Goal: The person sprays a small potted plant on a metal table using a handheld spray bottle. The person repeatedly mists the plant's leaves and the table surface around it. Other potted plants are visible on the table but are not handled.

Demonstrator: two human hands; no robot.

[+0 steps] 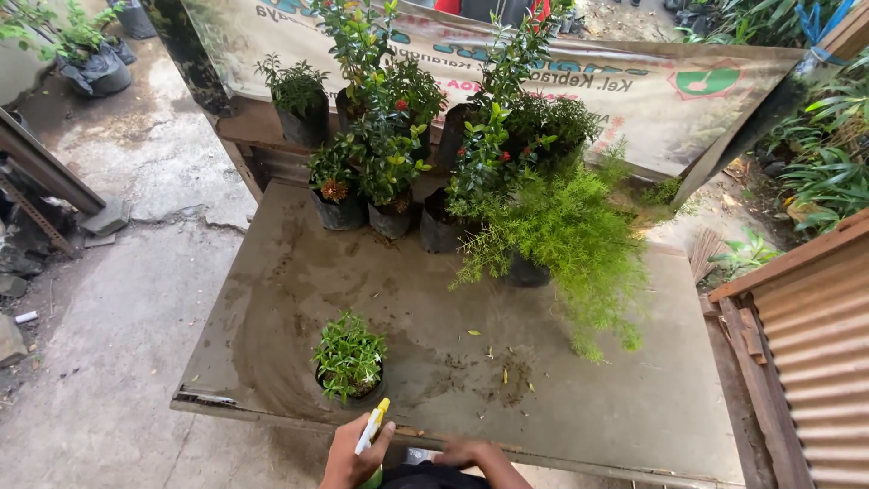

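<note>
Back of table: a cluster of potted shrubs (398,154) in dark bags stands at twelve o'clock, some with red blooms.
Feathery plant: a pale green fern-like bush (570,235) spills from its pot at one o'clock, drooping over the board.
Table (634,389): a flat, soil-stained board, with scattered leaves and dirt at its middle.
Right side: a corrugated metal sheet (815,344) at three o'clock.
Path to pot: nothing stands between the hands and the small plant.
Small potted plant (349,358): alone near the front edge, at eleven o'clock, just beyond the spray bottle's tip.
Left hand (351,460): fingers wrapped around a white and yellow spray bottle (372,426), nozzle toward the pot.
Right hand (472,451): resting at the table's front edge; whether spread or curled, cannot tell.
</note>
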